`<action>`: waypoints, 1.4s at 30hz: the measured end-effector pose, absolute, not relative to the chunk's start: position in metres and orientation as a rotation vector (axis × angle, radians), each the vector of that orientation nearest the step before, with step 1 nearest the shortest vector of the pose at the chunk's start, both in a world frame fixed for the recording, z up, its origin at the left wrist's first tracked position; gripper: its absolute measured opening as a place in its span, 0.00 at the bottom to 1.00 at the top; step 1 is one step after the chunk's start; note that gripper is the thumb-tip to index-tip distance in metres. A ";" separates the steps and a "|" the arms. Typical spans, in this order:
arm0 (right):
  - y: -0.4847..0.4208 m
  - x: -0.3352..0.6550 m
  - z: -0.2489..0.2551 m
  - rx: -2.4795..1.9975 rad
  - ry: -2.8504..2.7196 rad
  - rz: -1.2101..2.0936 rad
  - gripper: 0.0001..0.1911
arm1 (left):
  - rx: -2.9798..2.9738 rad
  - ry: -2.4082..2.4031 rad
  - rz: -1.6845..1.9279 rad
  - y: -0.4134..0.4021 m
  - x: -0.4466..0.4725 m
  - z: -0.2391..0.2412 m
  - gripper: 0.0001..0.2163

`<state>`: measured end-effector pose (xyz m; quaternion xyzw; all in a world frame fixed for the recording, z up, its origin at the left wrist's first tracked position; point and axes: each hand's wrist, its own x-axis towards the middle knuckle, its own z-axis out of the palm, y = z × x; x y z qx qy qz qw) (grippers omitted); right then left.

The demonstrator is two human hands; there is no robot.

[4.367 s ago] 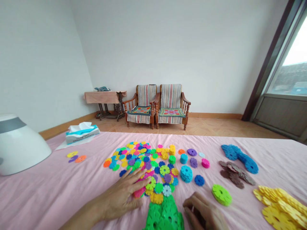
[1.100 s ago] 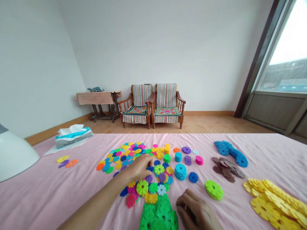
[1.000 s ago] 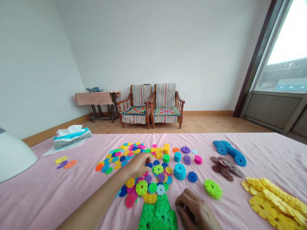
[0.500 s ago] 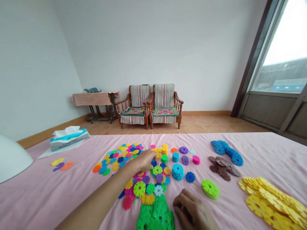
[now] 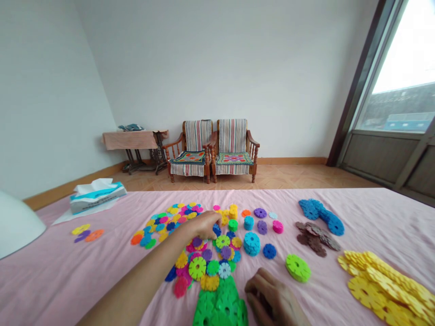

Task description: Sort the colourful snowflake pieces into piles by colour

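Observation:
My left hand (image 5: pixel 205 224) reaches over the multicoloured heap of notched plastic discs (image 5: pixel 181 219). Its bent fingers are closed on a dark blue disc (image 5: pixel 216 230), partly covered by them. Just beyond lie small yellow discs (image 5: pixel 233 211). My right hand (image 5: pixel 272 294) rests on the cloth with its fingers curled inward; whatever is under them is hidden. Beside it is a stack of green discs (image 5: pixel 220 303). Ahead of it sit a light blue stack (image 5: pixel 252 243), a dark blue disc stack (image 5: pixel 269 251) and a lime green stack (image 5: pixel 298 267).
At the right lie blue (image 5: pixel 321 215), brown (image 5: pixel 316 236) and large yellow discs (image 5: pixel 384 280). A tissue box (image 5: pixel 98 198) stands at the far left of the pink cloth (image 5: pixel 306 294), near a few loose discs (image 5: pixel 82 235). Two wooden armchairs (image 5: pixel 234 157) are beyond.
My left hand has drawn slightly back from the yellow discs, with its fingers at the dark blue disc. My right hand has stayed in place.

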<state>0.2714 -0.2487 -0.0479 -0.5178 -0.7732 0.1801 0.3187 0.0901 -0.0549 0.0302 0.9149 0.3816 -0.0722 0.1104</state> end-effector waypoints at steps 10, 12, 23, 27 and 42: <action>-0.250 0.270 -0.047 -1.336 -2.007 0.460 0.08 | 2.614 1.160 -0.026 -0.060 0.070 0.031 0.12; -0.251 0.270 -0.047 -1.349 -2.010 0.468 0.08 | 2.591 1.111 0.052 -0.064 0.069 0.034 0.10; -0.248 0.271 -0.048 -1.352 -2.035 0.463 0.08 | 2.476 0.722 0.094 -0.105 0.103 0.038 0.19; -0.250 0.271 -0.045 -1.349 -2.031 0.456 0.09 | 2.459 0.778 0.082 -0.106 0.080 0.043 0.19; -0.249 0.270 -0.050 -1.325 -2.009 0.437 0.08 | 2.500 0.851 0.043 -0.102 0.098 0.038 0.22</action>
